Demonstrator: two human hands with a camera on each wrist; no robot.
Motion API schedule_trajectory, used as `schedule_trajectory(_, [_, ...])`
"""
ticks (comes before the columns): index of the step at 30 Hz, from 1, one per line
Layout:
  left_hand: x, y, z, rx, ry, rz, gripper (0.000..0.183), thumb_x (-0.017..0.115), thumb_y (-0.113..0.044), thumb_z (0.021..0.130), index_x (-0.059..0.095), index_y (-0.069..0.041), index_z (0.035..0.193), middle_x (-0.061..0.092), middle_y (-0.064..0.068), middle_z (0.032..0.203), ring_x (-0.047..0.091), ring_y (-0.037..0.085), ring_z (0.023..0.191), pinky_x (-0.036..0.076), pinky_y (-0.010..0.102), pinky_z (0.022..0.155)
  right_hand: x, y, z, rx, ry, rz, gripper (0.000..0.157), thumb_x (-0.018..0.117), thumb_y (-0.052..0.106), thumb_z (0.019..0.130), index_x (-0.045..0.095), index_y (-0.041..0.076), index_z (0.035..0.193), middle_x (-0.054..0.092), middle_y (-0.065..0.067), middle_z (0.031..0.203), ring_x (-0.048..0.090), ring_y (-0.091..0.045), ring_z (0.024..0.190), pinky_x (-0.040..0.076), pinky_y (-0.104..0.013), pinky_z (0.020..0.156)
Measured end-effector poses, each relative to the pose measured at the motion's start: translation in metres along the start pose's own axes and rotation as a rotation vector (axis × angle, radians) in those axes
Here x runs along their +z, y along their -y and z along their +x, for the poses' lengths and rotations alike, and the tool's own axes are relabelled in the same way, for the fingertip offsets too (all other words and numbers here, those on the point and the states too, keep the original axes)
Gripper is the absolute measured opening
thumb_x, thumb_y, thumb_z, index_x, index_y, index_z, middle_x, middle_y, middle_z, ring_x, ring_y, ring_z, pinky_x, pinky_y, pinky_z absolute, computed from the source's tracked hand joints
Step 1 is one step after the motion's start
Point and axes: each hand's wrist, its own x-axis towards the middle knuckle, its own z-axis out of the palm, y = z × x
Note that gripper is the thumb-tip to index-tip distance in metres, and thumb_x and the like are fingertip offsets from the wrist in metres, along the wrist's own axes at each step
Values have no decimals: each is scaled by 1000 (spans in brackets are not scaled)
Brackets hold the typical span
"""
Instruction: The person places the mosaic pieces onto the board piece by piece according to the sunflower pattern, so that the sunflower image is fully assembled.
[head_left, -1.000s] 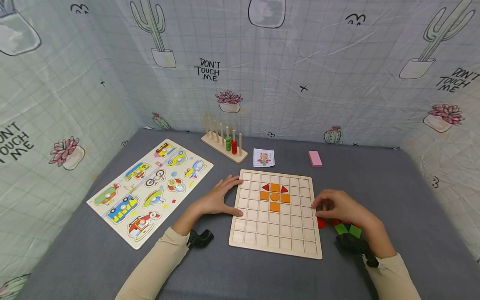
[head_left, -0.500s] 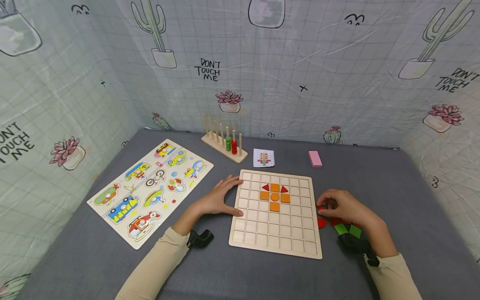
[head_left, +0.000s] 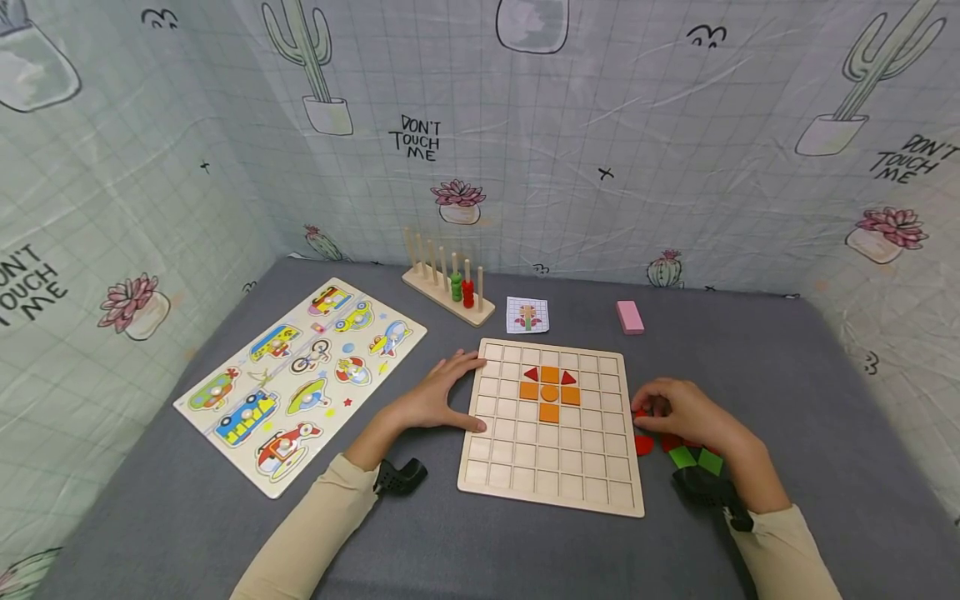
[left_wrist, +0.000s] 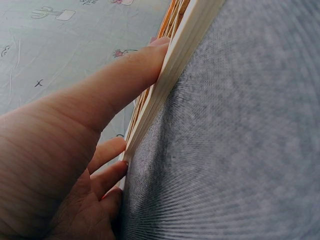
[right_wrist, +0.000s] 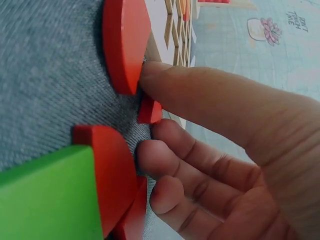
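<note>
A wooden grid board (head_left: 525,454) lies in the middle of the table. On it are several orange squares (head_left: 549,413) around an orange disc (head_left: 550,393), with two red triangles (head_left: 532,375) beside the top square. My left hand (head_left: 431,402) touches the board's left edge with thumb and fingertips, fingers spread. Just off the right edge, my right hand (head_left: 686,411) pinches a small red piece (right_wrist: 149,111) between thumb and fingers; its full shape is hidden. Near that hand lie a rounded red piece (head_left: 643,445), more red pieces (right_wrist: 110,170) and green pieces (head_left: 709,462).
A vehicle-picture puzzle board (head_left: 352,402) lies at the left. Farther back stand a peg rack (head_left: 442,296) with green and red beads, a printed pattern card (head_left: 527,316) and a pink block (head_left: 630,317). A patterned cloth (head_left: 562,150) hangs behind the table.
My right hand has drawn slightly right from the board's edge, and a red piece shows at its fingertips. My left hand and the board have stayed put.
</note>
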Motion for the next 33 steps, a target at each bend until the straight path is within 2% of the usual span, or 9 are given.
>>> schedule_trajectory(4, [0, 1, 0, 1, -2, -1, 95, 85, -31, 75, 34, -7, 151, 21, 15, 160, 3, 33, 150, 0, 51, 121, -2, 2, -1, -2, 5, 7, 8, 75, 4, 84, 68, 5, 87, 56, 3, 80, 51, -5, 65, 49, -24, 57])
schedule_trajectory(12, [-1, 2, 0, -5, 1, 9, 96, 85, -32, 75, 33, -8, 152, 20, 14, 161, 2, 32, 150, 0, 50, 122, -7, 4, -4, 13, 47, 36, 16, 73, -2, 82, 68, 0, 97, 60, -4, 86, 55, -5, 70, 52, -24, 62])
schedule_trajectory(25, [-1, 1, 0, 11, -5, -2, 95, 85, -31, 75, 34, -6, 151, 21, 16, 160, 4, 35, 150, 0, 52, 121, -2, 10, -1, -34, 9, 6, 14, 75, 5, 84, 70, 4, 97, 60, 3, 84, 54, -4, 69, 52, -23, 61])
schedule_trajectory(33, [0, 1, -1, 7, 3, -6, 95, 85, -31, 76, 34, -6, 151, 21, 16, 160, 3, 34, 150, 0, 51, 121, 4, 27, 9, -90, 28, 20, 15, 77, 12, 84, 69, 6, 96, 57, 7, 79, 51, -4, 68, 49, -23, 59])
